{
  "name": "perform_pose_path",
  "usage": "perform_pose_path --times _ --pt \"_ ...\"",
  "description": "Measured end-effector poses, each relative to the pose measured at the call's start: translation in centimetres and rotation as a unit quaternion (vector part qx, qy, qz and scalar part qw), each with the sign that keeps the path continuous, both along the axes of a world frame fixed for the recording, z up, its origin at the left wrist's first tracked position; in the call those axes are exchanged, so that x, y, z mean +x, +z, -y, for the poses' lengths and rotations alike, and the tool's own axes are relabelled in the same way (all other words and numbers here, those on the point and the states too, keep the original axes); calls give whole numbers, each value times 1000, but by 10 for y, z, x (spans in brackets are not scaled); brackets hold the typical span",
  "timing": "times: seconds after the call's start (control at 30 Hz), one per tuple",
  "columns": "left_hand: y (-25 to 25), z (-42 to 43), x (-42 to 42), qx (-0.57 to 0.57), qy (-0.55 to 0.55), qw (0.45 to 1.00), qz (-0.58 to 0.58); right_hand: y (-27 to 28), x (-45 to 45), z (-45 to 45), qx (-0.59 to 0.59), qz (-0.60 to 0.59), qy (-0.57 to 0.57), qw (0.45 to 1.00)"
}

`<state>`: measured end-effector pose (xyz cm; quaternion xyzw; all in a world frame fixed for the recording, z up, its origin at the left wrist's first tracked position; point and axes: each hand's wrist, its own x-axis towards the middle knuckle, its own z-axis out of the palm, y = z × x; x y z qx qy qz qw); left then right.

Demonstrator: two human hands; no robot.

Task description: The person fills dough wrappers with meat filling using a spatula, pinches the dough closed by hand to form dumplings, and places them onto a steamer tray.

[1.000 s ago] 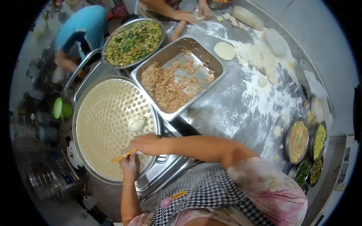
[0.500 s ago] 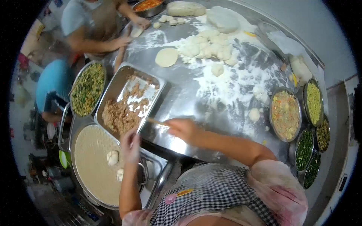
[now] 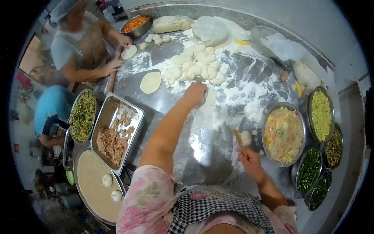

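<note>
My left hand (image 3: 196, 94) is closed at the near edge of a pile of floured dough pieces (image 3: 196, 64); what its fingers hold, if anything, is hidden. My right hand (image 3: 251, 162) grips a flat wooden stick (image 3: 240, 141), its tip pointing up and away from me. Just beyond that hand lies a round dough ball (image 3: 246, 138). A bowl of mixed filling with orange and yellow bits (image 3: 284, 134) stands to its right. A flat dough round (image 3: 150, 82) lies left of my left hand.
Left: a steel tray of meat filling (image 3: 113, 142), a bowl of green filling (image 3: 82, 116), and a round pan (image 3: 91, 175) with two buns. A co-worker (image 3: 83, 46) holds a dough round and a rolling pin. Right: bowls of chopped greens (image 3: 309, 171). Back: a wrapped dough mass (image 3: 210, 30).
My left hand has moved from beside the meat tray to the dough pile. My right hand, with the stick, has swung right, near the filling bowls. The view has turned right.
</note>
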<state>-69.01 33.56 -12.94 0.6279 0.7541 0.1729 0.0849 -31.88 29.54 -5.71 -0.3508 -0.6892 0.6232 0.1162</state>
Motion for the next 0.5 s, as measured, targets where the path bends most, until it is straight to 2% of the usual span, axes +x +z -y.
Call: perform_pose_path --times 0.07,0.13,0.2,0.27,0.33,0.4,0.43,0.5 --pt "56 23 7 94 43 977 189 2 0 -3 -6 15 13 1000" --pt "125 69 41 191 75 950 234 -2 -3 -7 -4 19 27 999" --pt "156 132 68 213 47 969 116 -14 -9 -7 0 14 44 999" --pt "142 190 98 222 -2 974 40 -16 -18 -5 -3 -2 65 998" --pt "69 242 118 86 8 993 76 -16 -27 1 -18 -1 83 996" --pt "19 273 132 73 -11 996 47 -13 -35 7 -42 18 102 994" --pt "19 273 140 93 24 994 59 -12 -40 10 -43 10 107 993" --pt "32 251 149 90 79 993 0 -9 -43 18 -50 2 114 992"
